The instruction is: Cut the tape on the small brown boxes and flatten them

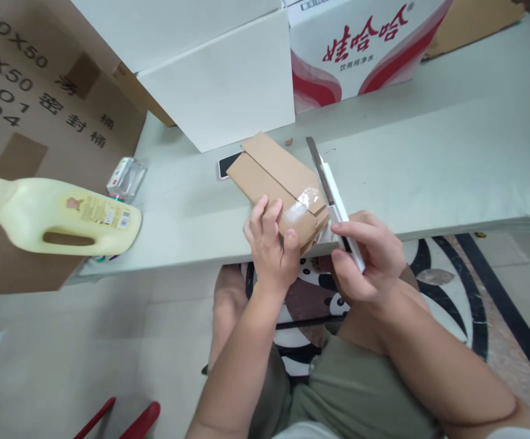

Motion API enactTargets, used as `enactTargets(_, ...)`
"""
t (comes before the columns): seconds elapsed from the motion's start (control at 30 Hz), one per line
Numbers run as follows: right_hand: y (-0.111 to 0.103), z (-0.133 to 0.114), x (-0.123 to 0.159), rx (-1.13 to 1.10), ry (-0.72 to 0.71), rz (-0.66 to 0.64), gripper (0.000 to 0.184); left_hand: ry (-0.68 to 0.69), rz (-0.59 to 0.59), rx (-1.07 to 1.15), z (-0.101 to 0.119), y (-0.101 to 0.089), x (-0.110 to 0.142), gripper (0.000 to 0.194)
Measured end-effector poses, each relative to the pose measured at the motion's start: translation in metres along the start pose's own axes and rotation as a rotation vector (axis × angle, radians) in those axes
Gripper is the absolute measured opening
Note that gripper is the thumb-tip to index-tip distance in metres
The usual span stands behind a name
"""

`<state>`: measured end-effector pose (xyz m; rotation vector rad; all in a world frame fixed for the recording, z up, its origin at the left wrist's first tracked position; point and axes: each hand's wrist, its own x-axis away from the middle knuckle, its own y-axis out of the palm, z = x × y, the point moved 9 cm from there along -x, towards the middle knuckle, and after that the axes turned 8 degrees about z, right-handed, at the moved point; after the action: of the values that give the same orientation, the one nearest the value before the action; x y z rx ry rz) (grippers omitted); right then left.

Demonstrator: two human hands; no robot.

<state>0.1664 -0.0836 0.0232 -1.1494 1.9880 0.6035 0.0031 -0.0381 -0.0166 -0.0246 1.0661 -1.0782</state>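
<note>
A small brown cardboard box (276,174) lies tilted near the front edge of the covered table, clear tape over its near end. My left hand (274,244) grips that near end, fingers on top. In my right hand (370,253) is a white utility knife (335,198), gripped by its handle with the metal blade out and pointing away from me. The blade stands just right of the box's taped end. Behind the box's left corner a phone (229,164) with a dark screen is partly covered.
Along the back stand a white box (228,85) and a white carton with red lettering (360,55). At left are a large brown carton (31,122), a pale yellow jug (64,216) and a small clear container (127,178). The table's edge (475,230) runs above my knees.
</note>
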Motion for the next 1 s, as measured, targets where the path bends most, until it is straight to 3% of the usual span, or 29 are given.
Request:
enactTargets(0.1,-0.004,0.008,0.006,0.036,0.068,0.011,0.012,-0.005,-0.003,0.023,-0.002,0.000,0.001,0.056)
enactTargets(0.27,-0.002,0.009,0.011,0.131,0.107,-0.043,0.039,-0.016,-0.017,0.035,-0.002,0.000,0.001,0.057)
enactTargets(0.5,0.020,-0.016,0.005,-0.311,0.025,-0.241,0.025,0.021,-0.004,0.007,-0.001,0.000,0.001,0.056)
enactTargets(0.77,0.027,-0.047,0.013,-0.196,-0.088,-0.299,0.038,0.058,-0.020,-0.001,0.001,0.000,0.000,0.054)
enactTargets(1.0,0.028,-0.053,0.010,-0.285,-0.051,-0.341,0.041,0.097,-0.115,0.157,-0.011,0.007,-0.004,0.052)
